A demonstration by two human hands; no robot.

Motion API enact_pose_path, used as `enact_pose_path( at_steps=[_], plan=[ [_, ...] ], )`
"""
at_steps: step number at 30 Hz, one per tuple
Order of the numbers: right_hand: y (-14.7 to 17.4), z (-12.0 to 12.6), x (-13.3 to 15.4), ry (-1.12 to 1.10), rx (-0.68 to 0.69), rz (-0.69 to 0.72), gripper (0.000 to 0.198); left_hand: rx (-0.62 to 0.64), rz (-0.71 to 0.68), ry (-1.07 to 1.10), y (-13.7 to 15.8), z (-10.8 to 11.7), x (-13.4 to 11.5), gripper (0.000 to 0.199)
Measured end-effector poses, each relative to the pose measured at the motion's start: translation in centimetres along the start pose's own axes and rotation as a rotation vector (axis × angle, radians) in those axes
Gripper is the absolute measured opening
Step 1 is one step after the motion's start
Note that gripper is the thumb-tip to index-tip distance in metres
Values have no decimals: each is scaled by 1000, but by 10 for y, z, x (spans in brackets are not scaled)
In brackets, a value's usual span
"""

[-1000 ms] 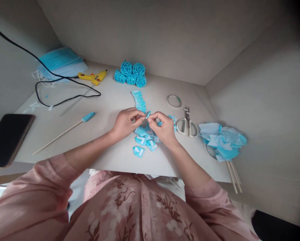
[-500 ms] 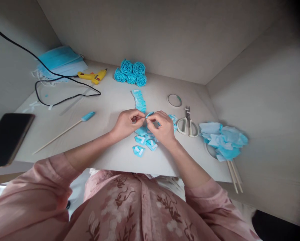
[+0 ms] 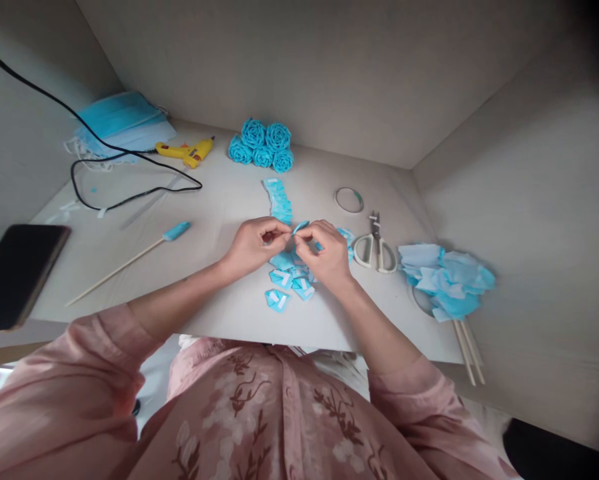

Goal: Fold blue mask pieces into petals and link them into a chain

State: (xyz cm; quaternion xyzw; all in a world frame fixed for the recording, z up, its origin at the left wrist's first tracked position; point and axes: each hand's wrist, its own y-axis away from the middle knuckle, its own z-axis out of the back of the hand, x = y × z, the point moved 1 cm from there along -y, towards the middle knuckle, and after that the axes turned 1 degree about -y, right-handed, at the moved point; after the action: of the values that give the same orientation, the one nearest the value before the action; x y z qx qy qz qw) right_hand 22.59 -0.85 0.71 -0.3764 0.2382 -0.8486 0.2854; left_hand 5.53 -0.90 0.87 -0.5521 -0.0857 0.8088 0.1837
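Observation:
My left hand (image 3: 260, 241) and my right hand (image 3: 325, 250) meet over the middle of the table, both closed in a pinch. Between their fingertips is a small blue folded fabric piece (image 3: 301, 227), partly hidden by the fingers. Below my hands lie several folded blue pieces (image 3: 277, 300) with white tape on them, and more of them show behind my right hand. A pleated blue strip (image 3: 277, 200) lies just beyond my fingers. To the left rests a wooden stick (image 3: 119, 272) with a blue wrapped tip (image 3: 176, 231).
Blue fabric roses (image 3: 260, 143) stand at the back, near a yellow glue gun (image 3: 189, 153) and blue masks (image 3: 122, 120). Rightward are a tape roll (image 3: 349, 200), scissors (image 3: 375, 253), crumpled blue fabric (image 3: 447, 277) and sticks (image 3: 469, 353). A phone (image 3: 22, 273) lies left.

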Motion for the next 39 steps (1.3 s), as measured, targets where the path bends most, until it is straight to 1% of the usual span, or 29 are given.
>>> enact_pose_path(
  at_steps=[3, 11, 23, 29, 33, 39],
  plan=[
    [0, 0, 0, 3, -6, 16, 15, 2, 14, 8, 0, 0, -1, 15],
    [0, 0, 0, 18, 15, -6, 14, 7, 90, 92, -1, -1, 4, 16],
    [0, 0, -1, -18, 10, -17, 14, 19, 133, 127, -2, 0, 3, 17],
    [0, 1, 1, -41, -4, -43, 14, -7, 172, 195, -4, -1, 8, 18],
    [-1, 1, 0, -78, -6, -100, 14, -4, 177, 205, -5, -1, 8, 16],
    [-2, 4, 0, -217, -17, -266, 11, -21, 184, 214, -5, -1, 8, 15]
  ],
)
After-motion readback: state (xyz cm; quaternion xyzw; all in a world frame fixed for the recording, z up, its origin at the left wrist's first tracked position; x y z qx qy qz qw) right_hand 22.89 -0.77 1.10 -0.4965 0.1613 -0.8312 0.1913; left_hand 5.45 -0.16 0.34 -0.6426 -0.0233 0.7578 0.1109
